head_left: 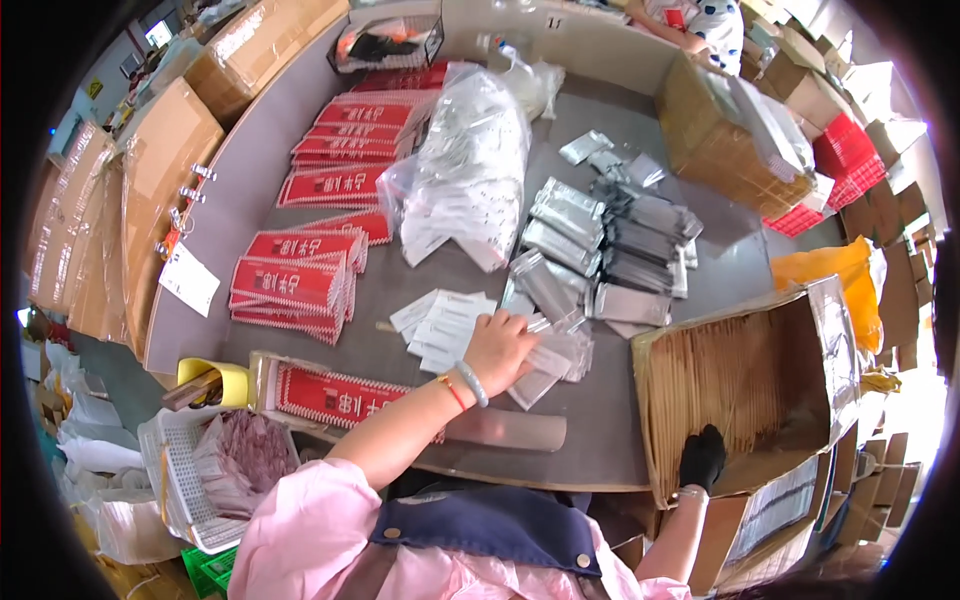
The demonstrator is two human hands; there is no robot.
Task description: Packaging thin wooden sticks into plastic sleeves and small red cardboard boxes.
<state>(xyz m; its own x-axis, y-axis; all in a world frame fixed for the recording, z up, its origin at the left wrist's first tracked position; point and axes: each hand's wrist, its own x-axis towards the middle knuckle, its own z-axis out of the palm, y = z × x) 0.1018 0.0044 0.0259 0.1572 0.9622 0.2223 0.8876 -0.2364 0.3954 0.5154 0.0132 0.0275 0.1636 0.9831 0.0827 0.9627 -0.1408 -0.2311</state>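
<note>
The silvery packets look like smooth, glossy plastic, the open carton matt cardboard, the black glove matt cloth, the tabletop smooth

Pink sleeves, navy apron, round snaps, pale bangle beside red bracelet, and the right hand black-gloved!

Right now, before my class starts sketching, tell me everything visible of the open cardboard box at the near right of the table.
The open cardboard box is brown and roughly rectangular, with shiny tape along some edges. Its open side faces the camera. Thin, flat brown pieces stand packed in a row inside, leaving space towards the right. It sits by the grey table; its underside is hidden. The right hand, black-gloved, reaches inside.
</note>
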